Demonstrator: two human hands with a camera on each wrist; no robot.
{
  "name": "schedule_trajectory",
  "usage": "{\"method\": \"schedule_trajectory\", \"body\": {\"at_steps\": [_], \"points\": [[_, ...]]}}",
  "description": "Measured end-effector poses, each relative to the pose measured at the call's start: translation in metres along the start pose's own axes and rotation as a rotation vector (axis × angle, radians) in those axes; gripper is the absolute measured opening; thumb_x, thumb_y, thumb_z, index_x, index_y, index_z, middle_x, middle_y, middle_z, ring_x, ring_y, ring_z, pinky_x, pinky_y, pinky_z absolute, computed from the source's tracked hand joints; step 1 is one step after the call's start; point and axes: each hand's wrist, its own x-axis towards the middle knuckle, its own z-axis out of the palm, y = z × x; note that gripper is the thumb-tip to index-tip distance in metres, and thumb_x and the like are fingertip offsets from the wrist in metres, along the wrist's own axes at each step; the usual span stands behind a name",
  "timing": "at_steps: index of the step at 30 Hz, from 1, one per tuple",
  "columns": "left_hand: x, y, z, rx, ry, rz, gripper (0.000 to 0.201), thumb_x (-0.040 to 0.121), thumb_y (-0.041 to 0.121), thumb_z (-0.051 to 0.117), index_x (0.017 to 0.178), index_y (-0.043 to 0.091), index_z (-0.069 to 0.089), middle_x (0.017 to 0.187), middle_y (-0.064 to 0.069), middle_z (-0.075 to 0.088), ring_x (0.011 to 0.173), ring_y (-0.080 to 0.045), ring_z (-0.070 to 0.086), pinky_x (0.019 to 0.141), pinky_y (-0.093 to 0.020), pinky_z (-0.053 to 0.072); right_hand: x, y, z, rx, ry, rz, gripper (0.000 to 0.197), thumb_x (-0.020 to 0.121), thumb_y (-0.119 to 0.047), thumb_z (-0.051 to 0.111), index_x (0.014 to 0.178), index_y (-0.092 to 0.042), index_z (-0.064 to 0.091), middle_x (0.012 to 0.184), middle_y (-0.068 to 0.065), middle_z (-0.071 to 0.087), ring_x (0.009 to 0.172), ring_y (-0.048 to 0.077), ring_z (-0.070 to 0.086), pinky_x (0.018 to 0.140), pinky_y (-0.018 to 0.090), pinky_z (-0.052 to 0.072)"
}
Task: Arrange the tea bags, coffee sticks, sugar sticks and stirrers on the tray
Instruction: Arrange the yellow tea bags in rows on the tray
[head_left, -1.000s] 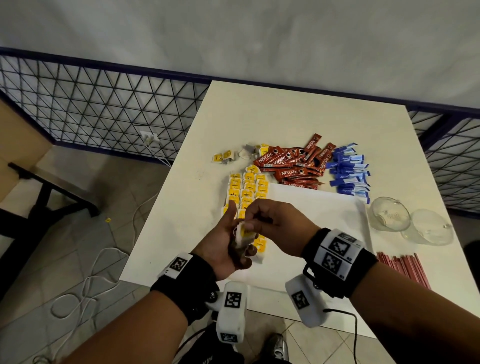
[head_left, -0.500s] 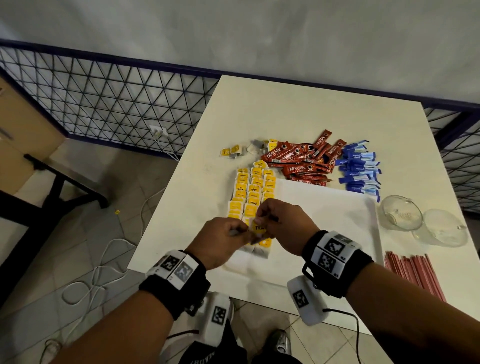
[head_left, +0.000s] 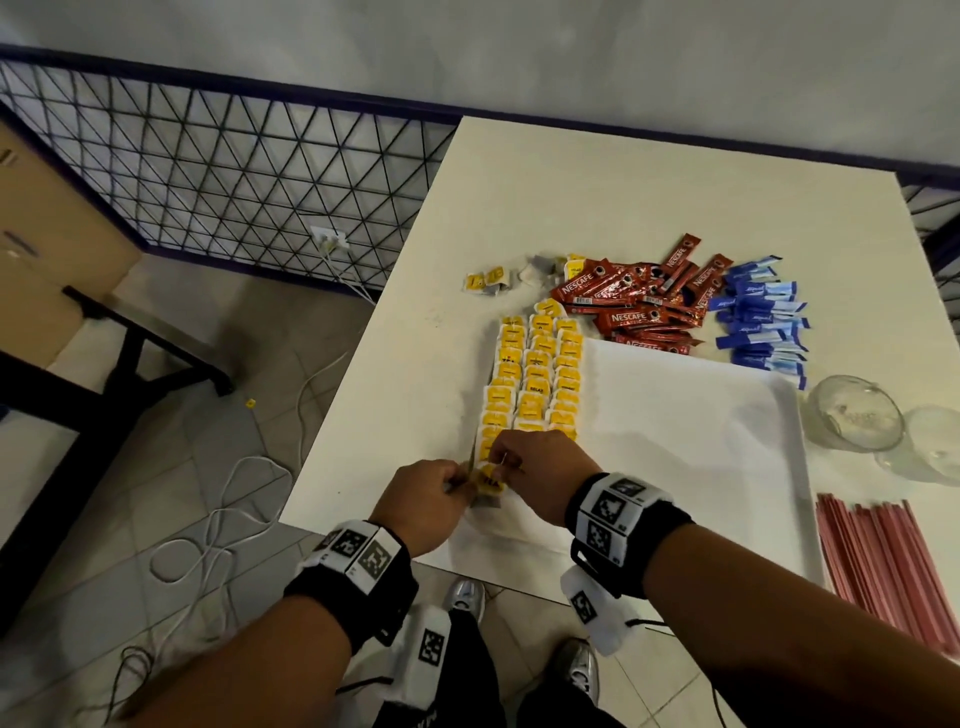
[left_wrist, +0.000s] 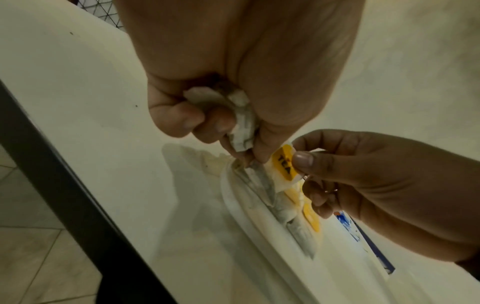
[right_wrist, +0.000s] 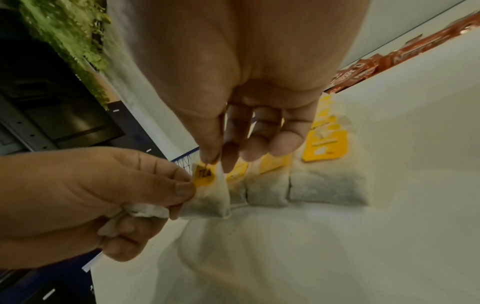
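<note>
While the right hand (right_wrist: 249, 115) pinches the yellow tag (right_wrist: 205, 174) of a tea bag (right_wrist: 207, 202) between thumb and fingertip, the left hand (right_wrist: 85, 197) pinches that bag's edge and keeps more bags (left_wrist: 241, 123) curled in its palm. The bag stands at the near-left corner of the white tray (head_left: 691, 431) — at the near end of the rows of tea bags (head_left: 535, 379). Beyond lie coffee sticks (head_left: 644, 301) and blue sugar sticks (head_left: 758, 322); red stirrers (head_left: 883, 561) rest on the worktop (head_left: 597, 197).

tray (head_left: 691, 441) right part bare | far edge: coffee sticks (head_left: 639, 306), sugar sticks (head_left: 761, 322)
</note>
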Motion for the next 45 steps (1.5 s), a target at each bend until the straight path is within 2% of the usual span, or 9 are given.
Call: {"method": "schedule_trajectory", "body": {"at_steps": [8, 12, 16, 26, 29, 32, 34, 36, 45], "points": [[0.01, 0.001, 0.002, 0.242, 0.041, 0.061, 0.018, 0.09, 0.035, 0.056, 0.1, 0.023, 0.066, 0.105, -0.002, 0.063, 0.097, -0.028, 0.063, 0.077, -0.034, 0.049, 0.022, -0.003, 0.009, -0.151, 0.048, 0.087, 0.019, 0.093, -0.019, 0.046, 0.106, -0.021, 0.06, 0.108, 0.005, 0.059, 0.1, 0.028, 0.056, 0.077, 0.031, 0.044], [0.006, 0.001, 0.003, 0.464, -0.003, 0.268, 0.028, 0.095, 0.035, 0.046, 0.121, 0.031, 0.056, 0.113, 0.0, 0.051, 0.098, -0.027, 0.059, 0.076, -0.036, 0.047, 0.025, -0.005, 0.009, -0.127, 0.058, 0.103, 0.019, 0.091, -0.019, 0.047, 0.105, -0.02, 0.06, 0.109, 0.005, 0.056, 0.099, 0.029, 0.055, 0.08, 0.034, 0.046], [0.012, -0.003, 0.007, 0.603, -0.07, 0.297, 0.035, 0.098, 0.037, 0.041, 0.132, 0.032, 0.048, 0.115, -0.003, 0.049, 0.101, -0.029, 0.058, 0.074, -0.036, 0.044, 0.012, 0.006, 0.001, -0.094, 0.167, 0.064, 0.011, 0.087, -0.025, 0.057, 0.097, -0.023, 0.06, 0.098, -0.002, 0.052, 0.093, 0.024, 0.055, 0.078, 0.033, 0.046], [0.015, -0.002, 0.011, 0.564, -0.021, 0.287, 0.037, 0.098, 0.045, 0.04, 0.132, 0.036, 0.05, 0.118, 0.001, 0.051, 0.104, -0.025, 0.057, 0.077, -0.034, 0.045, -0.026, 0.042, 0.007, -0.291, 0.162, 0.039, 0.015, 0.08, -0.031, 0.06, 0.094, -0.027, 0.064, 0.101, -0.005, 0.058, 0.091, 0.024, 0.06, 0.067, 0.03, 0.048], [0.012, 0.0, 0.006, 0.398, 0.026, 0.289, 0.041, 0.094, 0.052, 0.046, 0.132, 0.037, 0.051, 0.111, 0.003, 0.056, 0.1, -0.02, 0.06, 0.078, -0.031, 0.047, -0.029, 0.044, 0.003, -0.28, 0.148, 0.046, 0.016, 0.082, -0.032, 0.059, 0.096, -0.027, 0.064, 0.102, -0.005, 0.057, 0.092, 0.023, 0.059, 0.069, 0.029, 0.046], [0.006, 0.01, 0.0, -0.274, 0.034, 0.2, 0.056, 0.085, 0.063, 0.052, 0.132, 0.032, 0.053, 0.084, 0.003, 0.063, 0.066, -0.004, 0.059, 0.065, -0.025, 0.047, -0.029, 0.036, -0.006, -0.102, 0.254, -0.033, 0.014, 0.084, -0.032, 0.063, 0.095, -0.025, 0.069, 0.095, -0.005, 0.059, 0.076, 0.013, 0.056, 0.07, 0.028, 0.046], [0.004, 0.022, -0.004, -0.83, -0.131, 0.01, 0.075, 0.076, 0.085, 0.034, 0.134, 0.039, 0.046, 0.08, -0.009, 0.061, 0.053, -0.014, 0.047, 0.052, -0.027, 0.038, -0.026, 0.024, -0.016, 0.035, 0.287, -0.111, 0.013, 0.088, -0.029, 0.063, 0.096, -0.022, 0.071, 0.091, -0.009, 0.06, 0.066, -0.002, 0.049, 0.069, 0.015, 0.039], [0.005, 0.033, -0.007, -1.103, -0.242, -0.12, 0.081, 0.066, 0.085, 0.021, 0.133, 0.043, 0.039, 0.08, -0.016, 0.061, 0.055, -0.022, 0.042, 0.048, -0.027, 0.033, -0.023, 0.012, -0.026, 0.083, 0.252, -0.168, 0.017, 0.092, -0.027, 0.059, 0.103, -0.022, 0.071, 0.092, -0.011, 0.059, 0.07, -0.006, 0.047, 0.068, 0.004, 0.033], [0.004, 0.055, -0.008, -1.095, -0.295, -0.022, 0.091, 0.068, 0.077, 0.016, 0.15, 0.036, 0.022, 0.072, -0.009, 0.061, 0.056, -0.021, 0.038, 0.048, -0.026, 0.032, -0.025, 0.002, -0.044, 0.015, 0.159, -0.264, 0.027, 0.088, -0.028, 0.064, 0.115, -0.025, 0.066, 0.096, -0.007, 0.058, 0.073, -0.012, 0.041, 0.068, 0.003, 0.029]]}}
